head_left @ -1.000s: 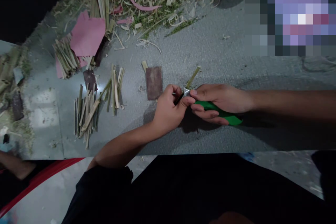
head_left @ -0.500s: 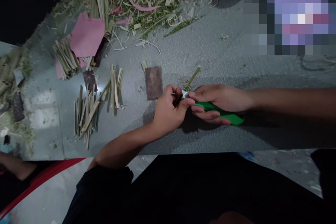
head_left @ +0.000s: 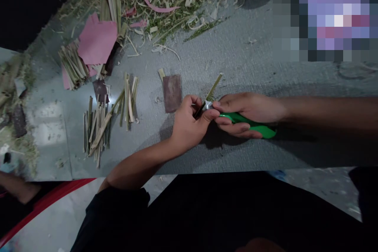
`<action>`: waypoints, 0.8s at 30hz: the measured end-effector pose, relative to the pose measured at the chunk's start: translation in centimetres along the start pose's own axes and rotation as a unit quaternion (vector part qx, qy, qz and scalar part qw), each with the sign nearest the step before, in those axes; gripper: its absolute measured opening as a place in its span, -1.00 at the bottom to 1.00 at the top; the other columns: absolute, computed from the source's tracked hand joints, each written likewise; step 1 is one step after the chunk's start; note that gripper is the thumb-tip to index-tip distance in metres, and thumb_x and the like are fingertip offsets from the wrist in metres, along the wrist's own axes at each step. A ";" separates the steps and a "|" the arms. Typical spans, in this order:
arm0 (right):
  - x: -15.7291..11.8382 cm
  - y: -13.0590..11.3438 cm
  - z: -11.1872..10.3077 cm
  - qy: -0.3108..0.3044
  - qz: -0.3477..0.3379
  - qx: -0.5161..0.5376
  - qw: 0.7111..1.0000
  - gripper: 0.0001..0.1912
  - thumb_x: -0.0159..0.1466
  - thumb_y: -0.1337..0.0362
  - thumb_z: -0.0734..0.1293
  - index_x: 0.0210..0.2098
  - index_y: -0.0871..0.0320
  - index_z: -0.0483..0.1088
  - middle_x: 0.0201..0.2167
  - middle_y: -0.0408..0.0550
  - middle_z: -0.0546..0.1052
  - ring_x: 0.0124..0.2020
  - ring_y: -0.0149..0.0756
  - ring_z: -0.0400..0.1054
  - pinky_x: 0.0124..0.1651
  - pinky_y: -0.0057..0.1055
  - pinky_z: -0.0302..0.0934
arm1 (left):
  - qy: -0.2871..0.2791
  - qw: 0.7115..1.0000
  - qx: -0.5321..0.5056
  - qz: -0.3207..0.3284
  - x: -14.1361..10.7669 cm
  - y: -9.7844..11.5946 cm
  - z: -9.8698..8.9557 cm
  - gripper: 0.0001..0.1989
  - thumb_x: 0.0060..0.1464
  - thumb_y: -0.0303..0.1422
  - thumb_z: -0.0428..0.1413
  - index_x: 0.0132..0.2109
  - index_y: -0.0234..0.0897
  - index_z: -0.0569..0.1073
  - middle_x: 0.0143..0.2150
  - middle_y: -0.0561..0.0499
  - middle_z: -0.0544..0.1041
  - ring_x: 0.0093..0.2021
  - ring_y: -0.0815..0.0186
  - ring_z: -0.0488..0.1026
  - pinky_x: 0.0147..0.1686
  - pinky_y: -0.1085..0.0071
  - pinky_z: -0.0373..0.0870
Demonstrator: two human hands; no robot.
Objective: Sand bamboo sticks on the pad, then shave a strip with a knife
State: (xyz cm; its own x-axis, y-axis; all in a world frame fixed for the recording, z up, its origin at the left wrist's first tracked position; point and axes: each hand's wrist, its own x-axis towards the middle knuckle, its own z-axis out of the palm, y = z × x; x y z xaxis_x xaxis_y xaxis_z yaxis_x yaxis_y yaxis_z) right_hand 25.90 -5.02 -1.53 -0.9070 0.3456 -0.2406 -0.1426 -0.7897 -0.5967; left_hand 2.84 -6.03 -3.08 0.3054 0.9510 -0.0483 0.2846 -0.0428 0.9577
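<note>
A thin green-brown strip (head_left: 216, 83) slants up from between my hands, with its lower end in the fingers of my left hand (head_left: 190, 124). My right hand (head_left: 246, 112) is wrapped round a green-handled tool (head_left: 261, 130). The tool's silvery front part (head_left: 208, 104) lies against the strip, close to my left thumb. Fine green shavings cling where tool and strip meet. Just left of my hands, a dark brown rectangular piece (head_left: 172, 93) rests on the grey table (head_left: 251, 63), over a short pale strip (head_left: 161, 73).
Bundles of cut strips (head_left: 99, 126) and a smaller group (head_left: 129, 102) lie to the left. Pink sheet pieces (head_left: 99, 41) and a heap of shavings (head_left: 189, 0) are behind. A person's arm (head_left: 19, 187) shows at lower left, beside a red curved edge (head_left: 50, 201).
The strip has shifted slightly left and down. My right hand and the green tool have moved a little, with the handle end slightly further right and higher.
</note>
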 end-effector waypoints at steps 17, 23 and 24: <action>0.1 0.0 0.6 0.014 0.000 -0.032 0.999 -0.38 0.69 -0.27 0.29 -0.31 0.05 0.33 -0.66 -0.27 0.33 -0.79 -0.38 0.15 -0.74 -0.45 0.09 | -0.039 0.999 -0.010 0.023 0.0 0.2 -0.1 -0.24 0.27 0.46 0.34 -0.15 -0.11 0.29 -0.41 0.20 0.34 -0.44 0.37 0.26 -0.42 0.36 0.21; 0.3 0.3 1.0 0.045 -0.034 -0.053 0.997 -0.36 0.66 -0.30 0.33 -0.33 0.05 0.33 -0.65 -0.28 0.31 -0.76 -0.38 0.19 -0.70 -0.45 0.12 | -0.046 0.996 0.018 0.074 0.3 -0.2 -0.4 -0.27 0.37 0.48 0.21 -0.13 -0.11 0.31 -0.37 0.17 0.37 -0.43 0.35 0.27 -0.40 0.32 0.23; 0.3 0.5 1.1 0.056 -0.044 -0.056 0.996 -0.35 0.65 -0.32 0.34 -0.33 0.06 0.33 -0.65 -0.28 0.32 -0.76 -0.38 0.19 -0.70 -0.44 0.13 | -0.043 0.996 0.028 0.079 0.4 -0.2 -0.5 -0.27 0.37 0.49 0.20 -0.14 -0.11 0.30 -0.37 0.16 0.37 -0.43 0.34 0.27 -0.39 0.31 0.24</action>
State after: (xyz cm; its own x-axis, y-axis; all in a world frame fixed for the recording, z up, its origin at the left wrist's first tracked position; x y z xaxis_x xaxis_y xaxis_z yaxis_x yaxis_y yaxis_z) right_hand 25.10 -5.86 -1.01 -0.8426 0.4701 -0.2629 -0.1689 -0.6941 -0.6998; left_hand 2.48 -5.50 -3.20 0.4260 0.9017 0.0744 0.2762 -0.2079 0.9383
